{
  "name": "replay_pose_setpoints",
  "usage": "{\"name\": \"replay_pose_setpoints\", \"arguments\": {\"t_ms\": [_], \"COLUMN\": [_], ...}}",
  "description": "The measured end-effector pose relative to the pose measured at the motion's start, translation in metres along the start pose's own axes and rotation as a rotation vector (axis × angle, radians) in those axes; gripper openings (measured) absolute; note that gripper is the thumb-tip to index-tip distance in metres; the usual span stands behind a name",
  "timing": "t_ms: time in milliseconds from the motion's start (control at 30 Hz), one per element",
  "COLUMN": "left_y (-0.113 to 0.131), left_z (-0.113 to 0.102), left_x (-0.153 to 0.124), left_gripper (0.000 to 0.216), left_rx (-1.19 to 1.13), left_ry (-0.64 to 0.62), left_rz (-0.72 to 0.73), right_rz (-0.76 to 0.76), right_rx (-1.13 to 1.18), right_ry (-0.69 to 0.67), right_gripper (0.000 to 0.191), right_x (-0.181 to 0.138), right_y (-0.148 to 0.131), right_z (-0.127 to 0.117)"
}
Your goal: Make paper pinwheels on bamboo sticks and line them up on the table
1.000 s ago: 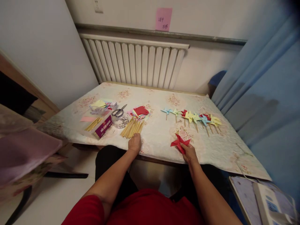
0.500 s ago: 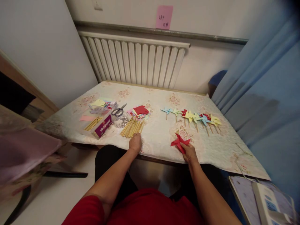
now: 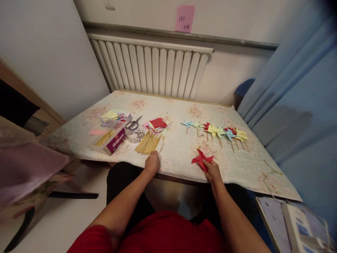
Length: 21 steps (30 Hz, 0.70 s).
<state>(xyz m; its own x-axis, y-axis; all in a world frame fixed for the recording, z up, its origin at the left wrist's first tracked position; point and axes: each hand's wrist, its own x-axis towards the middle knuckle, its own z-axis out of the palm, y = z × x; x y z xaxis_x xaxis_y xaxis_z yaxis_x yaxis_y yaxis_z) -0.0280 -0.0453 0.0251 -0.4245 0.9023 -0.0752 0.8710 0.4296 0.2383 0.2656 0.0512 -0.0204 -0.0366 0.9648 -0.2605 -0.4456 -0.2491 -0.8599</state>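
Observation:
My right hand (image 3: 213,172) pinches a red paper pinwheel (image 3: 202,160) by its centre, just above the table's front edge. My left hand (image 3: 152,162) is closed at the near end of a pile of thin wooden sticks (image 3: 147,143). One stick (image 3: 162,144), slightly apart from the pile, rises from its fingers; the fingertips are partly hidden. Behind the sticks lies a stack of coloured paper pieces (image 3: 157,124), red on top. A round clear container of small shiny pins (image 3: 136,136) stands left of the sticks, with scissors (image 3: 133,123) resting at it.
Finished pinwheels (image 3: 217,131) on sticks lie in a row at the right. A purple and clear box (image 3: 116,141) holds more sticks at the left, near loose paper (image 3: 110,115). A radiator (image 3: 155,66) stands behind the table, and a blue curtain (image 3: 295,91) hangs at the right.
My left hand has shifted very slightly, and the stick at it now stands a little farther right of the pile. The right hand and red pinwheel have barely moved.

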Motion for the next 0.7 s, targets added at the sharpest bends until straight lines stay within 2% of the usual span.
{"name": "replay_pose_setpoints", "arguments": {"t_ms": [133, 233, 700], "left_y": [0.011, 0.016, 0.017], "left_z": [0.002, 0.004, -0.004], "left_x": [-0.007, -0.005, 0.033], "left_gripper": [0.027, 0.027, 0.031], "left_rx": [-0.008, -0.013, -0.078], "left_ry": [-0.045, -0.063, -0.084], "left_rz": [0.086, 0.089, -0.057], "right_rz": [-0.002, -0.010, 0.013], "right_rx": [0.003, 0.005, 0.023], "right_ry": [0.004, 0.002, 0.033], "right_gripper": [0.028, 0.027, 0.027], "right_x": [-0.001, -0.001, -0.002], "right_y": [-0.001, -0.001, -0.002], "right_z": [0.001, 0.002, 0.003]}}
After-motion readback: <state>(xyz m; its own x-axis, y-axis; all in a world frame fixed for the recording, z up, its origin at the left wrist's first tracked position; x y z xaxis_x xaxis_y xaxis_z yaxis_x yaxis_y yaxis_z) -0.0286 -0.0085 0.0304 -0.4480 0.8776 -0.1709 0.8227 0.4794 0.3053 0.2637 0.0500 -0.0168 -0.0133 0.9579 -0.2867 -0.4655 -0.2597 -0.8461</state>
